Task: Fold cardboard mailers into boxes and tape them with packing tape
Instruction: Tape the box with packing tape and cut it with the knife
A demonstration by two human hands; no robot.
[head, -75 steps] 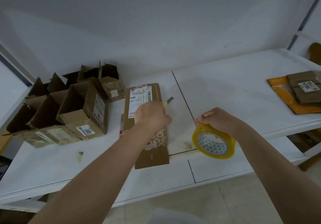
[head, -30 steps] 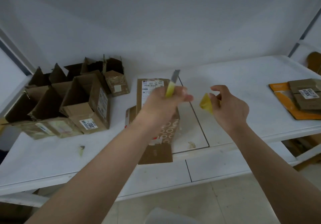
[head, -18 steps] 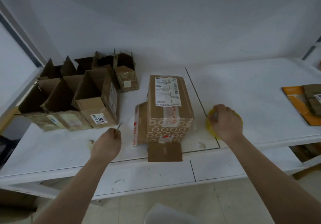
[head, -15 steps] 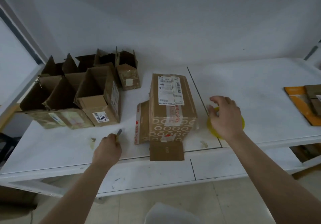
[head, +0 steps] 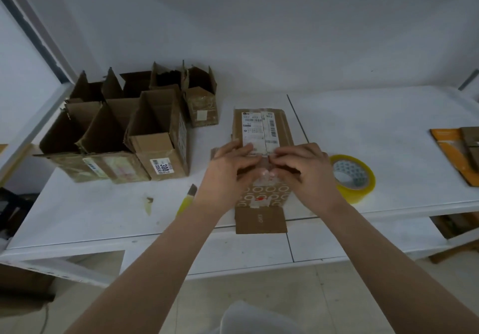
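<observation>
Cardboard box (head: 263,136) lay on the white table (head: 375,131), between a cluster of open boxes (head: 124,131) and a yellow tape roll (head: 353,178). Both the left hand (head: 228,170) and right hand (head: 305,170) pressed on its top, fingers bent, gripping nothing. A yellow knife (head: 187,198) lay just left.

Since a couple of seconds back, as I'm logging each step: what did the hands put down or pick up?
The left hand let go of the yellow knife, now left of the box. The right hand set the tape roll down to the box's right. Both now press on the box top. The open boxes stayed put.
</observation>
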